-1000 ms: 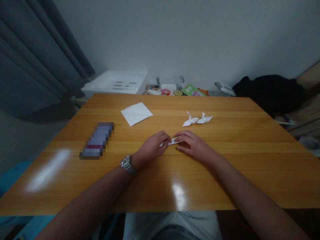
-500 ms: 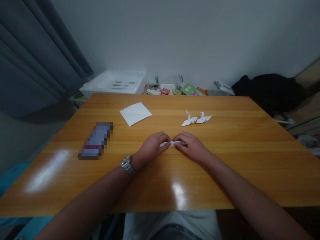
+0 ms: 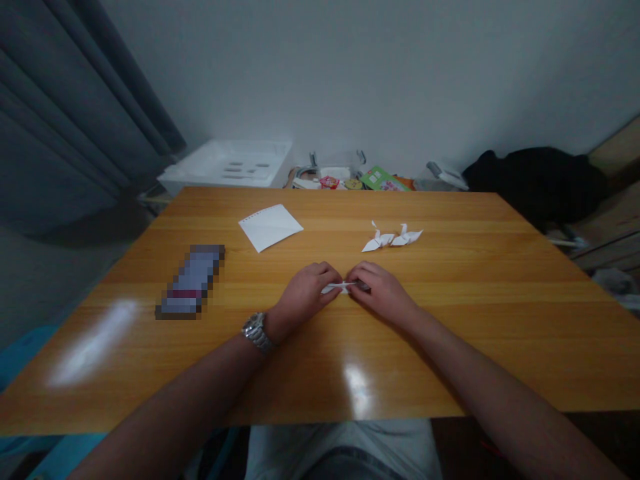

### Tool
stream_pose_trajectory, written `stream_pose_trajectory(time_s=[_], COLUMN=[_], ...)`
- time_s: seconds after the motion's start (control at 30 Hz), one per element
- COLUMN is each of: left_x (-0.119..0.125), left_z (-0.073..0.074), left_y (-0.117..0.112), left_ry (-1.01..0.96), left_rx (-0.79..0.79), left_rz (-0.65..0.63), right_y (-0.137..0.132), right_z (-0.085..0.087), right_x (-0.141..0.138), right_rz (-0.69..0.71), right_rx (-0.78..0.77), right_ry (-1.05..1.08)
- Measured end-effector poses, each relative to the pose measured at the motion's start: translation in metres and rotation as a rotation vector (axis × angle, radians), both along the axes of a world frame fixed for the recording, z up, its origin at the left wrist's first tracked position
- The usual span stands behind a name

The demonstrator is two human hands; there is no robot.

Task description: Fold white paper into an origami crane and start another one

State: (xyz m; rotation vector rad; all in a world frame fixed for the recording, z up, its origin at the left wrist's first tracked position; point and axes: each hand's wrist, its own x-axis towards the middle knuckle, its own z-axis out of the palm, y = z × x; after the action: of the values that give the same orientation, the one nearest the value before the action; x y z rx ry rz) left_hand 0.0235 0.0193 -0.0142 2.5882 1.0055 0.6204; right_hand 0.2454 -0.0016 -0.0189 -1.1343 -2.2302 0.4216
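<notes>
A small folded strip of white paper (image 3: 341,287) lies on the wooden table (image 3: 450,320) between my two hands. My left hand (image 3: 303,294), with a metal watch (image 3: 256,331) on the wrist, curls its fingers onto the strip's left end. My right hand (image 3: 381,291) pinches the strip's right end, fingers bent down on it. Most of the strip is hidden under my fingers.
Two white folded paper cranes (image 3: 393,238) sit beyond my right hand. A white square sheet (image 3: 271,227) lies at the far left-centre. A blurred dark oblong (image 3: 191,281) rests on the left. Behind the table are a white tray (image 3: 227,163), small clutter and a black bag (image 3: 540,180).
My hands have drawn closer together over the strip, which now shows less and lies flatter. Nothing else on the table has moved.
</notes>
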Motion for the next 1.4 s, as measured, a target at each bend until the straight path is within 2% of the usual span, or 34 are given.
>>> stream_pose_trajectory(time_s=[0.43,0.63,0.87,1.13,1.4], left_x=[0.002,0.005,0.000,-0.006,-0.012], left_z=[-0.003,0.004,0.012,0.021,0.017], left_y=[0.001,0.000,-0.003,-0.007,-0.006], left_ry=[0.047,0.131,0.205,0.259,0.300], left_rx=[0.045,0.118,0.096,0.050,0.159], left_rz=[0.039,0.001,-0.076,-0.115,-0.194], right_y=[0.000,-0.002,-0.002,-0.004,-0.007], right_z=[-0.001,-0.003,-0.005,-0.001,0.009], right_x=[-0.002,-0.005,-0.005,0.005,0.010], right_rz=[0.019,-0.001,0.020,0.144,0.182], right_rx=[0.069,0.141,0.200,0.167,0.094], right_ry=[-0.129,-0.244,-0.306,-0.259,-0.283])
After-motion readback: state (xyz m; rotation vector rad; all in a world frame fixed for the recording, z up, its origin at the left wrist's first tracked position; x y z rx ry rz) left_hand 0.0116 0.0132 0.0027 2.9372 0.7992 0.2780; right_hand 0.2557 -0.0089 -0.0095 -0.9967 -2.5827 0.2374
